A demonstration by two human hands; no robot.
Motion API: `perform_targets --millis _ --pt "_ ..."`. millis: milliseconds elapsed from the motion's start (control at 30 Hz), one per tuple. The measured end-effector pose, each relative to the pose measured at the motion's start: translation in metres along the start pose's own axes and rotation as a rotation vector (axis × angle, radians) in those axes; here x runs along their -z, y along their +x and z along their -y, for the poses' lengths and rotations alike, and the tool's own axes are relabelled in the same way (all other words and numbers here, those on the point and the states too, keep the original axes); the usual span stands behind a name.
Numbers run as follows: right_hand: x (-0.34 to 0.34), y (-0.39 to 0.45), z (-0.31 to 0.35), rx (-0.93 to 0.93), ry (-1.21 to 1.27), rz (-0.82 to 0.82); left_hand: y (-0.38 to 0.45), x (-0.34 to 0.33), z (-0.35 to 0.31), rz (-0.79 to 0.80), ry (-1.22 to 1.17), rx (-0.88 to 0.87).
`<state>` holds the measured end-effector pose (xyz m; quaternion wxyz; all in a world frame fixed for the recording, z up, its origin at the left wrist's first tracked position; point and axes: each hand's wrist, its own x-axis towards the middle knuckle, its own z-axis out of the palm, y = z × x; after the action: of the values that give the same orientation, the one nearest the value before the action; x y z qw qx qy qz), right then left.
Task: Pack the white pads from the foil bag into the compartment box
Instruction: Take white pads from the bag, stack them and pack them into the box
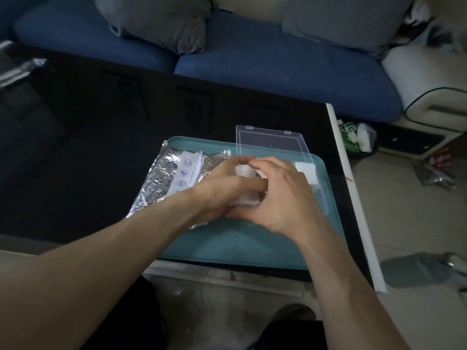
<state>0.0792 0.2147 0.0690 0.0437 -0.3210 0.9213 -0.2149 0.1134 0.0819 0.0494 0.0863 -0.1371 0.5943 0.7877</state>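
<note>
Nearest the camera, two bare forearms reached forward over a teal tray [227,246] that sat on a glossy black table [101,137] with a white edge. Both hands met above the tray's middle: the left hand [225,188] curled its fingers round a stack of white pads [246,197], and the right hand [283,195] pinched the same stack from the other side, its fingertips meeting the left's on top. The pads looked like small, soft, square-cut white pieces. Under the hands lay the clear compartment box [321,193], mostly hidden, with one more white pad [305,169] showing at its far right corner and its transparent lid [273,144] standing open behind. Left of the hands, the crinkled silver foil bag [161,183] lay on the tray, printed with a fish drawing and a white strip of round icons; no words could be read. Beyond the table stood a blue sofa [265,64] with grey cushions [161,21].
</note>
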Motion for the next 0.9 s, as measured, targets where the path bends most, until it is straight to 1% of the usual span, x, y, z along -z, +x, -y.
perform_targets --millis 100,200,267,333,400,467,533,567,600,667,800,900 --pt "-0.002 0.001 0.001 0.014 -0.080 0.010 -0.001 -0.004 0.004 -0.067 0.084 -0.041" --pt "-0.003 0.000 0.000 0.032 0.022 -0.049 0.002 -0.005 0.006 -0.099 0.126 -0.077" --pt "-0.004 0.000 -0.003 0.073 0.065 -0.083 0.001 -0.006 0.004 -0.098 0.105 -0.077" --pt "-0.004 -0.001 -0.003 0.071 0.053 -0.094 0.001 -0.006 0.003 -0.092 0.031 -0.040" --pt "-0.002 -0.001 -0.004 0.034 0.067 -0.089 0.002 -0.002 0.000 -0.064 -0.069 0.001" --pt "0.002 -0.001 -0.003 0.009 0.128 -0.078 0.003 0.004 -0.003 0.058 -0.100 0.036" --pt "0.004 -0.002 -0.004 -0.016 0.205 -0.006 0.001 0.005 -0.005 0.166 -0.087 0.058" --pt "0.004 -0.002 -0.004 -0.024 0.233 0.044 -0.001 0.004 -0.004 0.182 -0.092 0.080" --pt "0.003 -0.003 -0.004 -0.028 0.255 0.085 -0.002 0.003 -0.003 0.184 -0.105 0.089" --pt "0.002 -0.002 -0.009 -0.031 0.284 0.114 -0.003 0.002 -0.004 0.169 -0.139 0.071" --pt "0.006 0.000 -0.012 -0.034 0.382 0.126 -0.001 0.000 -0.008 0.180 -0.240 0.035" --pt "0.007 0.001 -0.012 -0.068 0.456 0.104 0.000 0.000 -0.008 0.155 -0.237 0.043"
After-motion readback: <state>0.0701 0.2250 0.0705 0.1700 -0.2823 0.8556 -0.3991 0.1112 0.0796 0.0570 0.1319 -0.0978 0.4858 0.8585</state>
